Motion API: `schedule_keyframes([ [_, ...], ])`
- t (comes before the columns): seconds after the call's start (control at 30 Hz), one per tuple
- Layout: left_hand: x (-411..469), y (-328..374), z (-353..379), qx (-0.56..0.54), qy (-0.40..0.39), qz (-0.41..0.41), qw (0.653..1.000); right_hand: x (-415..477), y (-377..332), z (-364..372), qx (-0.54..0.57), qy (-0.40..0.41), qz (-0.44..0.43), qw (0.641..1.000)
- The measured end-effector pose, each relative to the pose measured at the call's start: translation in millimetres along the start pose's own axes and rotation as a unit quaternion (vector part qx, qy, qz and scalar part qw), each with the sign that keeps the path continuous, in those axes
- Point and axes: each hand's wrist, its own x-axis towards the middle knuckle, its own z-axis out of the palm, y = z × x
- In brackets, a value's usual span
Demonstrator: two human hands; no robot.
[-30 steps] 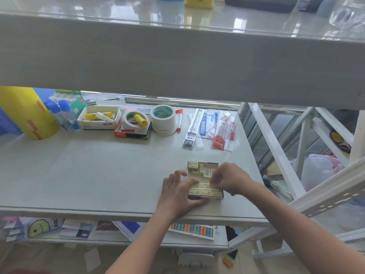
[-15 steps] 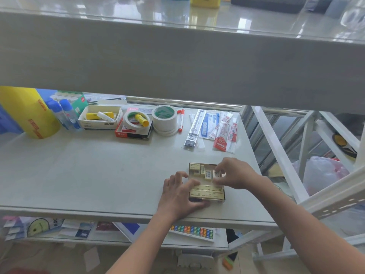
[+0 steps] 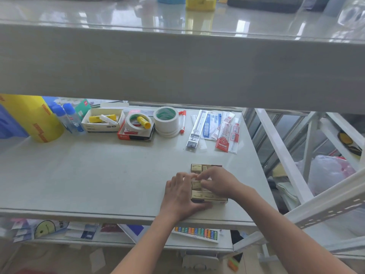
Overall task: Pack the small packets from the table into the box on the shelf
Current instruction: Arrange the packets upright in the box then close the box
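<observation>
Two hands are crowded over one small job here, so we work down from the biggest thing. The pale grey shelf board [image 3: 98,175] carries everything, and beyond our grip, toward the back edge, lie the white tape rolls [image 3: 166,120] and a fan of flat plastic-wrapped stationery packs [image 3: 221,131], all well apart from where we are busy. Under our hands sits the small shallow cardboard box [image 3: 207,196], near the front edge of the shelf, with rows of small cream and gold packets [image 3: 196,168] inside it. Our left hand [image 3: 179,196] lies flat with fingers spread, pressed against the box's left side and front corner to steady it. Our right hand [image 3: 219,182] has moved: half a second ago it reached over the far right packets, and now it has drawn back toward the middle, its fingertips [image 3: 204,181] curled down and pinching or pressing one packet beside the left fingertips; which of the two we cannot tell, since the knuckles hide the contact. We judge this means a middle row is being seated, with the far row partly filled and the near row already full.
</observation>
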Motion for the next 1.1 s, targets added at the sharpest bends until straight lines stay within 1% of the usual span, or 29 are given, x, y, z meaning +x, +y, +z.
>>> schedule_keyframes([
  [0.13, -0.1, -0.3, 0.6, 0.006, -0.003, 0.000, 1.000, 1.5, 0.1, 4.7, -0.051, -0.005, 0.001, 0.999],
  [0.23, -0.9, -0.2, 0.8, 0.004, -0.003, 0.000, 1.000, 1.3, 3.6, -2.3, -0.033, -0.006, -0.007, 0.999],
  [0.3, -0.1, 0.1, 0.2, 0.006, 0.001, 0.000, 1.000, 4.5, 13.6, -23.9, 0.027, 0.051, -0.003, 0.998],
  [0.33, 0.3, 0.3, -0.2, 0.008, 0.003, 0.001, 1.000, 5.6, 19.7, -36.3, 0.042, 0.079, 0.005, 0.996],
  [0.37, 0.4, 0.3, -0.6, 0.010, 0.005, 0.001, 1.000, 6.0, 24.9, -46.3, 0.036, 0.085, 0.012, 0.996],
  [0.43, 0.1, -0.5, -0.2, 0.011, 0.006, 0.003, 1.000, 6.6, 29.4, -50.3, -0.022, 0.044, 0.026, 0.998],
  [0.5, -0.1, -1.2, 0.7, 0.012, 0.010, 0.003, 1.000, 5.9, 26.3, -37.3, -0.102, 0.013, 0.034, 0.994],
  [0.57, 0.6, -0.3, 1.0, 0.010, 0.013, 0.003, 1.000, 6.1, 23.9, -25.2, -0.140, 0.037, 0.031, 0.989],
  [0.63, 1.3, 1.0, 0.5, 0.008, 0.012, -0.001, 1.000, 7.5, 24.4, -21.1, -0.140, 0.065, 0.034, 0.987],
  [0.7, 1.4, 1.1, -0.1, 0.009, 0.010, -0.005, 1.000, 7.9, 23.9, -19.4, -0.140, 0.072, 0.036, 0.987],
  [0.8, 0.3, 0.3, 0.0, 0.008, 0.008, -0.007, 1.000, 5.6, 22.0, -20.9, -0.154, 0.086, 0.017, 0.984],
  [0.87, -0.4, 0.4, 0.8, 0.008, 0.012, -0.006, 1.000, 0.8, 24.5, -28.1, -0.107, 0.122, 0.023, 0.986],
  [0.93, -0.7, 0.8, 0.9, 0.005, 0.019, -0.005, 1.000, -5.5, 28.1, -33.4, -0.015, 0.142, 0.032, 0.989],
  [0.97, -0.8, 0.8, 0.6, 0.003, 0.020, -0.004, 1.000, -8.4, 28.3, -33.0, 0.010, 0.127, 0.030, 0.991],
  [1.0, -0.7, 0.6, 0.3, 0.002, 0.018, -0.001, 1.000, -10.7, 27.7, -30.5, 0.011, 0.099, 0.029, 0.995],
  [1.1, -1.6, -0.1, 0.7, 0.005, 0.009, 0.003, 1.000, -14.3, 25.7, -17.8, -0.043, 0.025, 0.037, 0.998],
])
